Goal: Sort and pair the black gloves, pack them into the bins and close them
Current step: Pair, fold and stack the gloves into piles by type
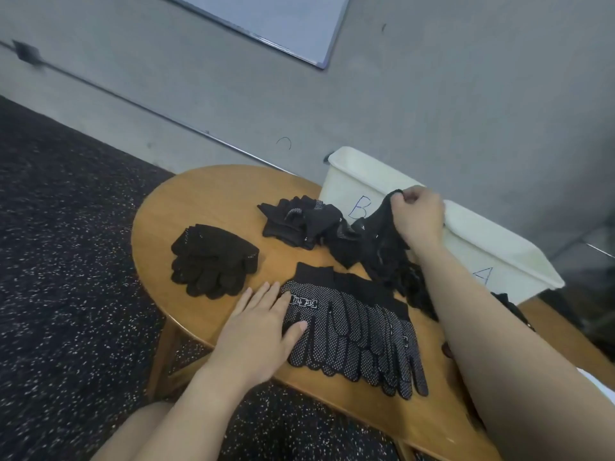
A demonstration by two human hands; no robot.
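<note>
Head: left hand (258,331) flat on dotted gloves (359,341); right hand (420,216) pinches glove (382,234).

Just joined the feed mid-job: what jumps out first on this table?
The right hand pinches a black glove up from a loose pile beside the white bin, marked B and A. Nearer the person, the left hand rests flat on the edge of a fanned stack of dotted gloves. Another glove bundle lies apart at the left of the wooden table.
</note>
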